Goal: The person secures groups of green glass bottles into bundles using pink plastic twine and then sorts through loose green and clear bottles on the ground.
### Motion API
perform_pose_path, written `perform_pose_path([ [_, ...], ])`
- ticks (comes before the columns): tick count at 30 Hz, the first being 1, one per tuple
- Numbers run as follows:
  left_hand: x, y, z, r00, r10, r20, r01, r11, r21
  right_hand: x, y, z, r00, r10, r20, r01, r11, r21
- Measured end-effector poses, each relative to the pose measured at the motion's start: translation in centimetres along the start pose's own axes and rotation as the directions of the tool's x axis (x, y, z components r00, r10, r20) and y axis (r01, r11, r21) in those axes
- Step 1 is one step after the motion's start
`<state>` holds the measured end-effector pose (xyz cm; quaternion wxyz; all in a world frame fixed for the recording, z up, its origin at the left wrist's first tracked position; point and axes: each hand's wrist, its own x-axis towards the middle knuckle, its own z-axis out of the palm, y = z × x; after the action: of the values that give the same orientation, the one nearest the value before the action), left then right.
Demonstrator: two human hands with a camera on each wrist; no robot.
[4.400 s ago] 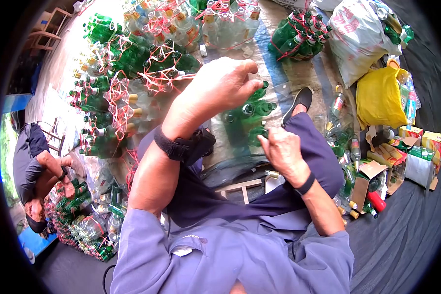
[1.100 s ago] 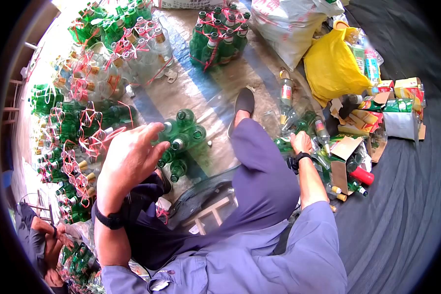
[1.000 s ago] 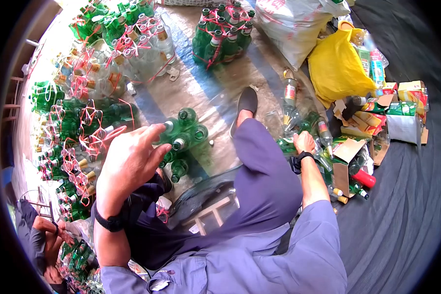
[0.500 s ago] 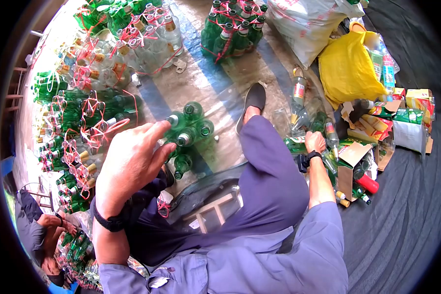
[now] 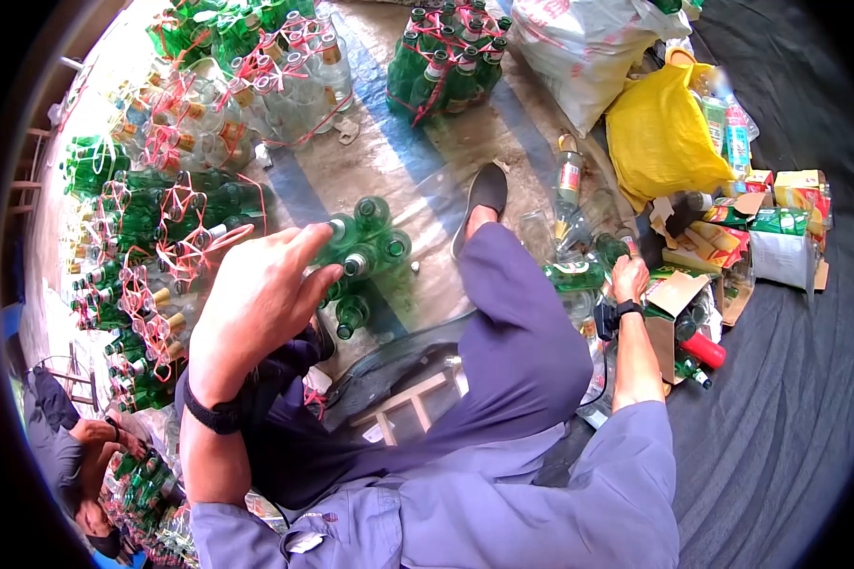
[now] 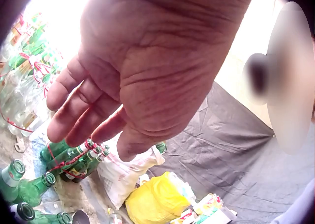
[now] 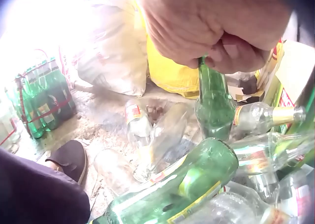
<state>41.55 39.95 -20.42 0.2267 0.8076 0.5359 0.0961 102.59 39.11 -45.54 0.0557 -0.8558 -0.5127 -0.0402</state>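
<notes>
The right hand (image 7: pixel 216 32) grips a green bottle (image 7: pixel 214 106) by its neck, over a heap of loose bottles; in the head view this hand (image 5: pixel 630 281) is beside the cardboard boxes. A labelled green bottle (image 7: pixel 172 189) lies just below it. The left hand (image 5: pixel 261 308) hovers at the left with nothing held, thumb apart from the fingers, near a small group of upright green bottles (image 5: pixel 370 248). The left wrist view shows this hand's (image 6: pixel 147 66) palm, its fingers loosely bent.
Bottles tied with red string (image 5: pixel 449 76) stand at the back, and more bundles line the left side. A white sack (image 5: pixel 569 57), a yellow bag (image 5: pixel 669 142) and an opened carton (image 5: pixel 672 292) are on the right. Another person (image 5: pixel 66 436) is at the far left.
Since half a second ago, the right hand has moved slightly right and upward within the loose bottles. The left hand has barely moved. Earlier, both hands were near the small group of green bottles.
</notes>
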Motion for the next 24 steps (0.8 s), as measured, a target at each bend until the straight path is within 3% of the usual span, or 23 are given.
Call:
perform_pose_path([
  [5, -0.3, -0.3, 0.2, 1.0, 0.002, 0.017, -0.002, 1.0, 0.031, -0.8, -0.3, -2.6, 1.0, 0.004, 0.013, -0.004, 0.999, 0.034],
  [8, -0.4, -0.6, 0.0, 0.998, -0.023, 0.056, 0.02, 0.999, 0.045, -0.6, -0.2, -3.7, 1.0, -0.003, -0.015, 0.002, 0.999, -0.051],
  [10, -0.7, -1.2, 0.5, 0.999, 0.038, -0.017, -0.037, 0.999, 0.033, -0.5, -1.1, -5.7, 0.999, -0.038, 0.001, 0.038, 0.994, -0.098],
  [15, -1.0, -1.7, 0.7, 0.997, 0.066, -0.04, -0.064, 0.997, 0.051, -1.1, -4.7, -12.2, 0.979, -0.189, -0.076, 0.188, 0.982, -0.02],
  [24, -1.8, -2.4, 0.3, 0.997, 0.031, -0.074, -0.025, 0.997, 0.075, -5.1, -15.1, -24.3, 0.955, -0.294, 0.036, 0.281, 0.938, 0.204],
])
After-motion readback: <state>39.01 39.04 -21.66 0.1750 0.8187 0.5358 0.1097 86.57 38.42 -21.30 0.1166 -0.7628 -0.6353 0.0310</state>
